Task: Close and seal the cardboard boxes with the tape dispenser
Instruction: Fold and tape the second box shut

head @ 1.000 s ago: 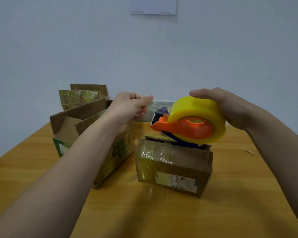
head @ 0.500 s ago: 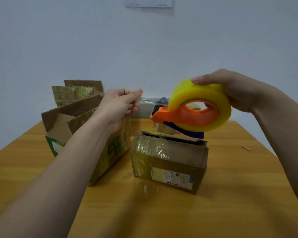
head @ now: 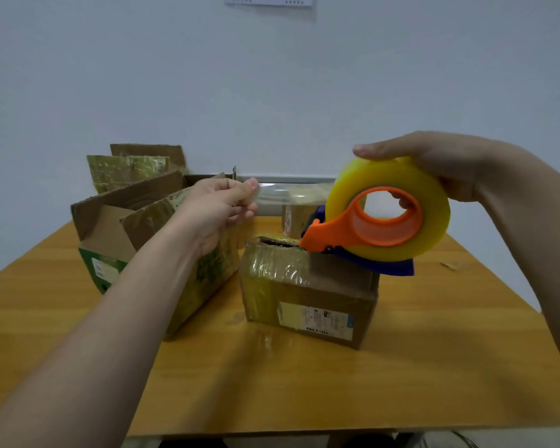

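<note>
While R-hand grip (head: 450, 164) holds tape dispenser (head: 362, 229) over small box (head: 317, 286) — L-hand grip (head: 217, 210) pinches tape end (head: 272, 197)

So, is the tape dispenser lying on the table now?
No, the right hand grips the tape dispenser by its yellow roll and holds it up above the table.

Orange-brown wooden surface (head: 401, 367) with a glossy patch near its middle, small pale scrap (head: 450, 265) near its right edge, plain grey-blue wall (head: 272, 92) behind, white sheet (head: 269, 0) high on the wall, grey strip (head: 288, 179) along the wall's foot
</note>
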A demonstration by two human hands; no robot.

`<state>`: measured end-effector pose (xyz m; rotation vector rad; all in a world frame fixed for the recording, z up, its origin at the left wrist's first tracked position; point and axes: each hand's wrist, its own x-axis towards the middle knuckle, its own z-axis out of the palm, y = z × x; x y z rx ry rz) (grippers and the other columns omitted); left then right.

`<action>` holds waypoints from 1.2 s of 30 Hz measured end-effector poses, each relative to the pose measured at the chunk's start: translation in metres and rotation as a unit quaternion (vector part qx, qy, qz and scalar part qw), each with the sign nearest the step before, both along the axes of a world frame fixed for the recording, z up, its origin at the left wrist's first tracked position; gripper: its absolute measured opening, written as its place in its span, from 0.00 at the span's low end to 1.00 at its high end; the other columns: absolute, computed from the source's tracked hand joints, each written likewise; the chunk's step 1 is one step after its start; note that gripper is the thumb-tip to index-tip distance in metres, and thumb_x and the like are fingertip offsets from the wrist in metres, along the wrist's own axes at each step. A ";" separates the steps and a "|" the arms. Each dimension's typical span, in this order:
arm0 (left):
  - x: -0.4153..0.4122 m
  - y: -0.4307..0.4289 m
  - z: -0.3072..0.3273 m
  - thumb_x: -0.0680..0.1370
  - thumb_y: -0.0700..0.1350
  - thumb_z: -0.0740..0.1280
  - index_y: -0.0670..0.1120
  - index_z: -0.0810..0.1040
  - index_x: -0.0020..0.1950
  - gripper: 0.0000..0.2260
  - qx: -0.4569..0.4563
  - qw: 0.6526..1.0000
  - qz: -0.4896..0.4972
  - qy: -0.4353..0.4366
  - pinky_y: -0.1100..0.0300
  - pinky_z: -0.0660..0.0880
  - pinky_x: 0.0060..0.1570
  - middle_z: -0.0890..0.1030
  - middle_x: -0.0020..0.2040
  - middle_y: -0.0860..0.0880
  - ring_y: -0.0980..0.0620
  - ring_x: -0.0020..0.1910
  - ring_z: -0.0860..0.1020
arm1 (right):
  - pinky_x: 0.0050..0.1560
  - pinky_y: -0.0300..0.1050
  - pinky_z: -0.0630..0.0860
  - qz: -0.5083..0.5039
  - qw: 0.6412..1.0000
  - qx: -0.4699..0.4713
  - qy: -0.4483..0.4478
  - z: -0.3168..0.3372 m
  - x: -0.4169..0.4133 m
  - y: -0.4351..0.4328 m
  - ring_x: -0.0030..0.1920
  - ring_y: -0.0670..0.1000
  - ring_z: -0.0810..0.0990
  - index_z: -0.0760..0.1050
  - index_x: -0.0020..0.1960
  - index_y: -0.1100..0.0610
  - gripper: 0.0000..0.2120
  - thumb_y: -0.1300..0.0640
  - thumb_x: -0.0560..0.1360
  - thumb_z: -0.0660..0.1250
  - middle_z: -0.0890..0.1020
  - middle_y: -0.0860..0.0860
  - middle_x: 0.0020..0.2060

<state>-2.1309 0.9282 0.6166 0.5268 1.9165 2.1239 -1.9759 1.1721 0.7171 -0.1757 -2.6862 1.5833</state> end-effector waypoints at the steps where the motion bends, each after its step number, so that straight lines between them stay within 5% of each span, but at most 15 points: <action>1: 0.000 0.001 -0.001 0.79 0.45 0.73 0.43 0.78 0.41 0.10 -0.004 1.000 -0.004 -0.002 0.67 0.80 0.35 0.81 0.32 0.49 0.56 0.31 0.79 | 0.30 0.42 0.77 0.005 1.000 0.001 -0.006 0.000 0.003 0.003 0.31 0.48 0.82 0.83 0.46 0.52 0.13 0.42 0.73 0.70 0.84 0.50 0.33; 5: -0.002 0.003 -0.012 0.79 0.44 0.73 0.41 0.79 0.45 0.08 0.026 0.998 -0.021 -0.058 0.66 0.82 0.34 0.82 0.32 0.48 0.56 0.32 0.82 | 0.42 0.48 0.81 0.024 0.998 -0.064 0.001 -0.009 0.009 0.015 0.41 0.54 0.85 0.86 0.44 0.54 0.11 0.49 0.70 0.68 0.87 0.54 0.43; 9: -0.004 0.007 -0.037 0.80 0.43 0.71 0.39 0.79 0.47 0.08 -0.003 0.996 -0.046 -0.083 0.56 0.84 0.47 0.82 0.31 0.47 0.54 0.35 0.84 | 0.54 0.54 0.80 -0.014 0.999 -0.006 -0.030 -0.028 -0.001 0.016 0.51 0.58 0.86 0.84 0.56 0.57 0.22 0.44 0.70 0.70 0.87 0.57 0.52; 13: -0.006 0.011 -0.056 0.80 0.44 0.72 0.40 0.79 0.47 0.07 -0.056 0.995 -0.022 -0.077 0.65 0.81 0.33 0.83 0.35 0.46 0.54 0.37 0.85 | 0.58 0.58 0.81 -0.023 0.998 0.024 -0.045 -0.048 -0.012 0.014 0.52 0.61 0.86 0.84 0.57 0.58 0.29 0.37 0.67 0.71 0.87 0.59 0.51; 18: -0.011 0.012 -0.062 0.80 0.48 0.73 0.43 0.82 0.46 0.09 -0.141 0.990 0.006 0.010 0.65 0.74 0.30 0.79 0.31 0.49 0.57 0.28 0.74 | 0.53 0.55 0.81 -0.030 0.999 0.013 -0.033 -0.057 -0.023 0.020 0.46 0.58 0.86 0.86 0.50 0.53 0.22 0.37 0.66 0.72 0.87 0.58 0.48; 23: -0.011 0.014 -0.071 0.80 0.47 0.72 0.43 0.80 0.44 0.10 -0.110 0.994 0.007 -0.016 0.69 0.73 0.27 0.76 0.28 0.51 0.59 0.25 0.73 | 0.43 0.48 0.79 -0.014 0.999 -0.012 -0.032 -0.063 -0.031 0.028 0.40 0.53 0.86 0.85 0.52 0.55 0.24 0.38 0.67 0.73 0.87 0.56 0.45; 31: -0.015 0.012 -0.080 0.82 0.46 0.70 0.45 0.78 0.41 0.11 -0.059 0.996 0.015 -0.069 0.69 0.73 0.28 0.77 0.29 0.51 0.59 0.28 0.74 | 0.44 0.48 0.81 0.020 0.977 -0.212 0.019 -0.099 -0.022 0.051 0.33 0.54 0.82 0.85 0.37 0.57 0.19 0.42 0.58 0.78 0.82 0.56 0.31; 34: -0.017 0.008 -0.081 0.82 0.46 0.70 0.45 0.78 0.42 0.10 -0.040 0.996 -0.005 -0.082 0.68 0.75 0.30 0.77 0.30 0.51 0.58 0.29 0.75 | 0.46 0.52 0.82 -0.001 0.979 -0.200 0.029 -0.108 -0.024 0.052 0.41 0.75 0.74 0.78 0.47 0.74 0.41 0.38 0.55 0.83 0.72 0.76 0.38; 36: -0.017 0.003 -0.080 0.81 0.46 0.71 0.44 0.78 0.44 0.09 -0.027 0.996 -0.012 -0.089 0.67 0.77 0.31 0.77 0.32 0.50 0.58 0.30 0.77 | 0.44 0.50 0.81 0.001 0.983 -0.180 0.028 -0.106 -0.028 0.051 0.44 0.83 0.64 0.72 0.50 0.77 0.47 0.35 0.58 0.82 0.59 0.85 0.43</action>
